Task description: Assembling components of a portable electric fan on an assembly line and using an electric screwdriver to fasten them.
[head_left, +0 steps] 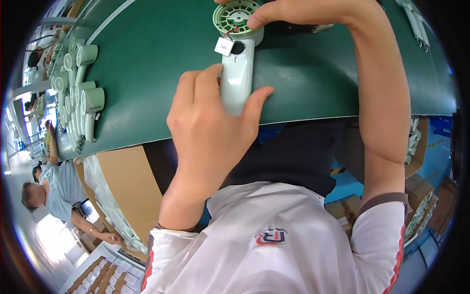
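A pale green handheld fan lies on the green worktop, its round head (238,18) at the far side and its light handle (237,81) toward me. Red and black wires run out of the head's slotted opening. A small white square piece (223,46) sits by those wires, beside the dark round hole at the handle's top. My right hand (274,13) grips the head, thumb on its rim, the other fingers partly cut off by the picture's edge. Over the handle's near end is my left hand (210,112), open, fingertips at the handle's left edge and thumb spread away to the right.
Several similar fans (81,93) stand and lie in a cluster on the left of the worktop (156,63). Pale strips (416,24) lie far right. Cardboard boxes (129,176) sit below the near edge. Another person (58,191) works at the left.
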Action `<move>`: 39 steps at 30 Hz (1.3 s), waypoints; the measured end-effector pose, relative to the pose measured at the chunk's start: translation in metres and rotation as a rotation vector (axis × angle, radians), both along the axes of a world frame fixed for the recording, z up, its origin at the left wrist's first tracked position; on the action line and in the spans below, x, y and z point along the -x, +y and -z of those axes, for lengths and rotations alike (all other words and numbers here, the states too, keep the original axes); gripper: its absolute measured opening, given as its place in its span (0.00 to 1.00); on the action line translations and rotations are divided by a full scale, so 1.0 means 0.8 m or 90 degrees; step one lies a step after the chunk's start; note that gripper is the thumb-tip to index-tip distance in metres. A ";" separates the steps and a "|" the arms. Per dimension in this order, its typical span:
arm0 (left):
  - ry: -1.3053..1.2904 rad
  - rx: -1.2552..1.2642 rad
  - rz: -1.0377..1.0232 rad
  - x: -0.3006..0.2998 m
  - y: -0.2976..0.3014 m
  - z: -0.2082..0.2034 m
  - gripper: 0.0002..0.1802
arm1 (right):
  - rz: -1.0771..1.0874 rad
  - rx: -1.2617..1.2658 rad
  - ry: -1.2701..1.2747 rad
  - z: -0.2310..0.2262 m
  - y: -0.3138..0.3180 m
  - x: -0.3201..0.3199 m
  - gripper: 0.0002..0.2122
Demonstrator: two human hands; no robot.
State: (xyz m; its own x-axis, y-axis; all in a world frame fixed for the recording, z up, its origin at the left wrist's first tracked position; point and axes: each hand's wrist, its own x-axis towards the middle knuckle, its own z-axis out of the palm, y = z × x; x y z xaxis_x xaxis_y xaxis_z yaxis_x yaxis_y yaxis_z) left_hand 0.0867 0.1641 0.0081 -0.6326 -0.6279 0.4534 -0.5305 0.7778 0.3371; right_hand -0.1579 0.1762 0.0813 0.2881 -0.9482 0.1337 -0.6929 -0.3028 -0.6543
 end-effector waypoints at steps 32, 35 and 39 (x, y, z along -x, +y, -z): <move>0.033 -0.896 0.283 0.062 -0.236 -0.008 0.22 | 0.123 -0.169 0.097 0.004 -0.004 0.013 0.13; -0.007 -0.868 0.219 0.068 -0.224 -0.020 0.20 | 0.114 -0.271 -0.031 0.002 -0.013 0.022 0.12; 0.008 -0.893 0.171 0.051 -0.218 -0.016 0.16 | 0.064 -0.082 -0.049 0.050 -0.031 0.015 0.19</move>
